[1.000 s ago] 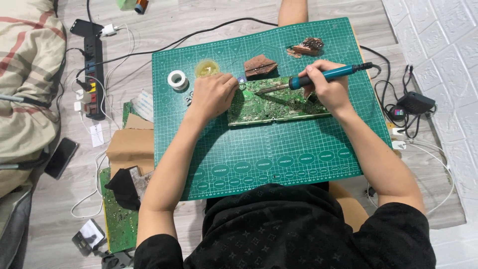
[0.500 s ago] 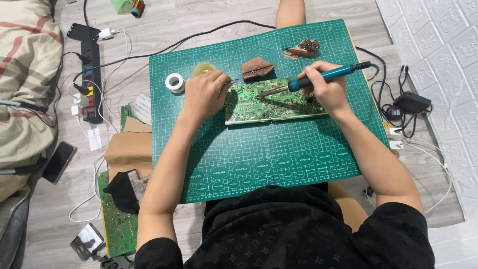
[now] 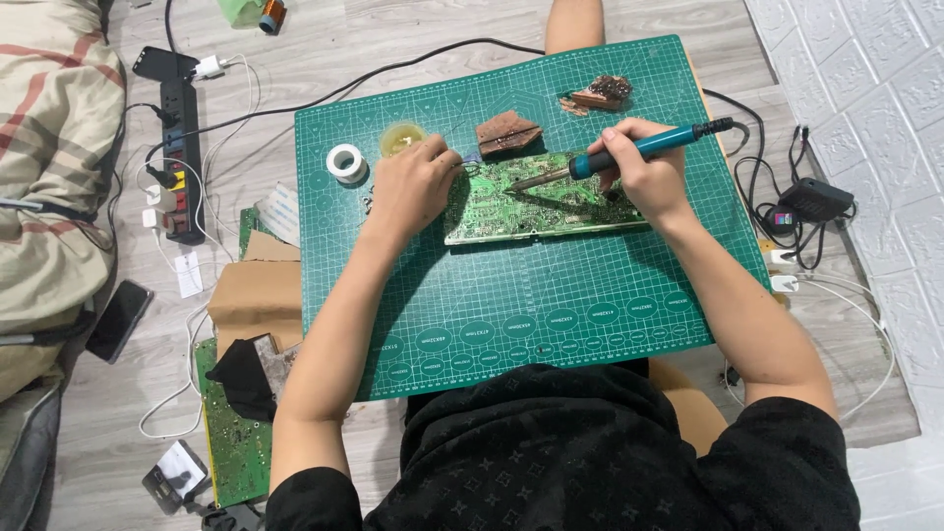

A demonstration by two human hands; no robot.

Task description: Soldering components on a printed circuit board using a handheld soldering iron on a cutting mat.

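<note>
The right hand [image 3: 644,177], right of centre in the frame, is closed in a pen-like grip around a blue-handled soldering iron [image 3: 629,150], whose metal tip points left and down onto the green circuit board [image 3: 536,205]. The left hand [image 3: 413,187] rests on the board's left end with its fingers curled; it seems to pinch a thin strand of solder wire near the board's upper left corner, though the view is too small to be sure. The board lies flat in the upper middle of a green cutting mat [image 3: 511,295].

Just above the left hand sit a small round tin [image 3: 402,139] and a white spool [image 3: 346,162]. A brown sponge piece [image 3: 508,132] lies above the board, another scrap [image 3: 602,92] further up. Beyond the mat, a black power strip [image 3: 182,147] lies at the upper left, a second green board [image 3: 234,433] at the lower left, and a black adapter [image 3: 812,200] at the right.
</note>
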